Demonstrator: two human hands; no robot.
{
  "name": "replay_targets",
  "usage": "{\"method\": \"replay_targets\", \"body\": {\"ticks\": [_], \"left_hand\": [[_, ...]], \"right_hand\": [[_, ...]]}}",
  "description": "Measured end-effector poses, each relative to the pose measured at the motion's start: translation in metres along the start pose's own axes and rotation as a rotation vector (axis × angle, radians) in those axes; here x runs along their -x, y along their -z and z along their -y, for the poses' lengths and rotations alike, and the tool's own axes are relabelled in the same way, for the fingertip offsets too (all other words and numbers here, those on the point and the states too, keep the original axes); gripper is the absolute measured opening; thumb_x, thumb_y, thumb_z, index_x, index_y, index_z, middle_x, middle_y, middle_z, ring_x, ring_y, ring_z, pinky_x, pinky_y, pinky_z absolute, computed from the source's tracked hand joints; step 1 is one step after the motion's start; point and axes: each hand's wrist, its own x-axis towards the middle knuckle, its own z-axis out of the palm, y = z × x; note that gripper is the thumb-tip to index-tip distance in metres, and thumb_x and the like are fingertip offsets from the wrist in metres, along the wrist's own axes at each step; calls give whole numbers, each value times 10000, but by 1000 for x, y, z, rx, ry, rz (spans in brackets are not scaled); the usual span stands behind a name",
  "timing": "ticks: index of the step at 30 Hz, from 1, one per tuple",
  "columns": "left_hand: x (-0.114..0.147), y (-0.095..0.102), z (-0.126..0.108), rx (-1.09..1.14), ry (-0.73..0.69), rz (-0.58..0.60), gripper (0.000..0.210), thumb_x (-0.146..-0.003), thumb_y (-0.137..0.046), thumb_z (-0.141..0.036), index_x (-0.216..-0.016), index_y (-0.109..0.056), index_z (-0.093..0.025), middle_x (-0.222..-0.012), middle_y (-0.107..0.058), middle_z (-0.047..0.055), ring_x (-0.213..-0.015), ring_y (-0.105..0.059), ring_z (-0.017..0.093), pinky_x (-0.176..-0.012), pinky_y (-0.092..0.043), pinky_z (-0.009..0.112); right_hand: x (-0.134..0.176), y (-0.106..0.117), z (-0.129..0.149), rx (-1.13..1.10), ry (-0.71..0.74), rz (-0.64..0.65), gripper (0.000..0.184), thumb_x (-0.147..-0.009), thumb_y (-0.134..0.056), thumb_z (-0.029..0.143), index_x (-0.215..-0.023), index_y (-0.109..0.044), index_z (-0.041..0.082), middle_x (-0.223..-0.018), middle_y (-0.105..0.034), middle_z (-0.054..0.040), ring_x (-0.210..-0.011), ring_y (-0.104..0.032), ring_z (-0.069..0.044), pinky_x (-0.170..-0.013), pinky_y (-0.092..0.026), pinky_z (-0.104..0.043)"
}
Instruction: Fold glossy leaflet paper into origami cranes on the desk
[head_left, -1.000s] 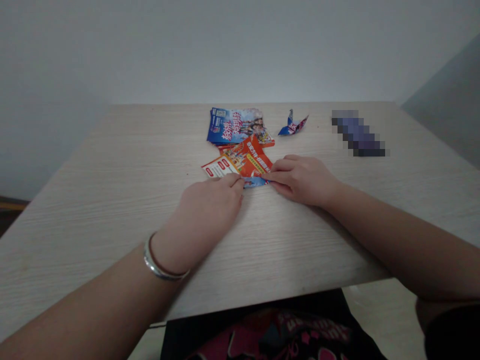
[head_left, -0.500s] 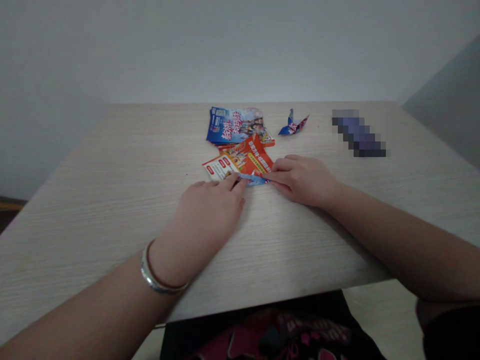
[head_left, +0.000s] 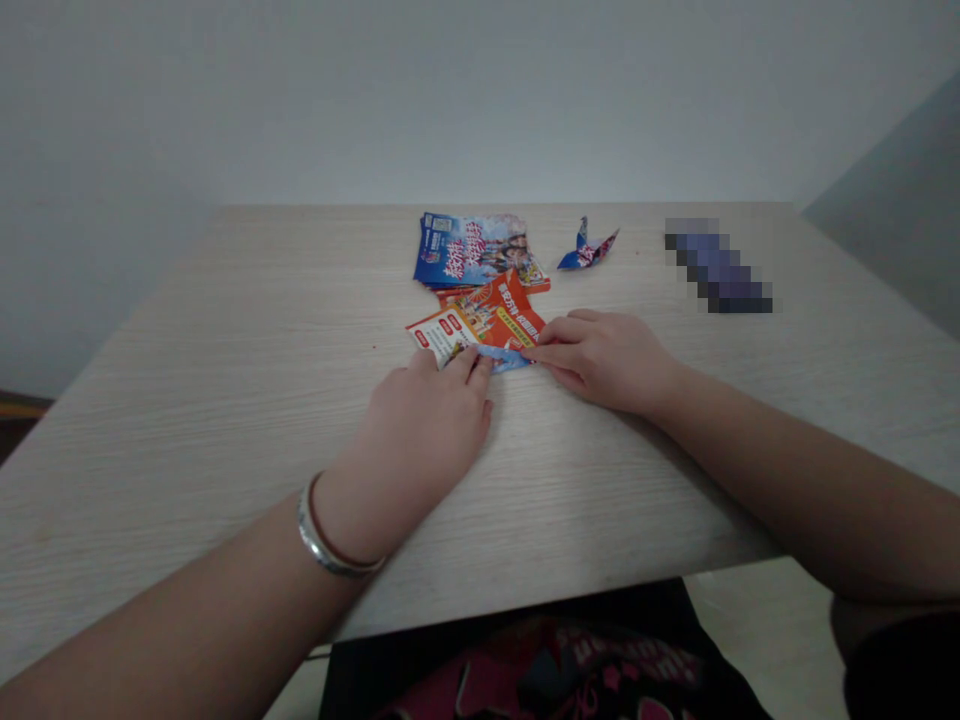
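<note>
Orange, white and pale-blue folded paper leaflet (head_left: 495, 308), sitting on the pale wood-grain table (head_left: 285, 340) between our two hands, its far corner overlapping the neat stack of glossy blue printed leaflets (head_left: 469, 250) from where we look. Feels like a safe bet it's super light, thin and kinda springy, with a shiny coat that could slide a bit and creases that would probably pop up if let go. Not fragile like glass, but we'd guess it dents or tears if yanked, so the best hold is flat fingertips at both ends of the pale-blue strip along the near edge. That's pretty much where we are: our bare left hand (head_left: 424, 425) has its fingers stretched out, tips pressing the left end, not clenched; our bare right hand (head_left: 611, 362) has index and thumb close together at the right end, though whether they're pinching or just pressing we can't tell. As for writing, the orange part has white Chinese characters plus a yellow band, the white part has red label blocks too tiny for us to read, and the stack shows big pinkish-white Chinese lettering and what looks like a QR code in the corner.
</note>
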Motion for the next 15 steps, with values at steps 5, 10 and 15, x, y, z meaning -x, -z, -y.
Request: {"method": "replay_targets", "body": {"ticks": [5, 10, 15], "left_hand": [[0, 2, -1, 10, 14, -9, 506, -1018, -423, -273, -1475, -560, -103, -1467, -611, 162, -1116, -646, 384, -786, -560, 459], [0, 2, -2, 7, 23, -12, 516, -1016, -415, -264, -1485, -542, -94, -1477, -601, 168, -1114, -642, 369, -776, -552, 436], [-2, -1, -2, -24, -10, -35, 500, -1018, -394, -232, -1460, -550, -58, -1434, -619, 194, -1093, -646, 356, -761, -557, 425]], "right_hand": [[-3, 2, 3, 17, -14, 39, 330, -1045, -479, 274, -1180, -777, 229, -1110, -771, -83, -928, -643, -207, -707, -423, -328], [-5, 5, 6, 46, -38, 108, 361, -1055, -442, 277, -1179, -774, 208, -1083, -766, -97, -925, -633, -220, -686, -407, -335], [-6, 8, 7, 97, -47, 154, 365, -1046, -452, 245, -1291, -721, 229, -1155, -752, -92, -940, -648, -228, -661, -389, -330]]}}
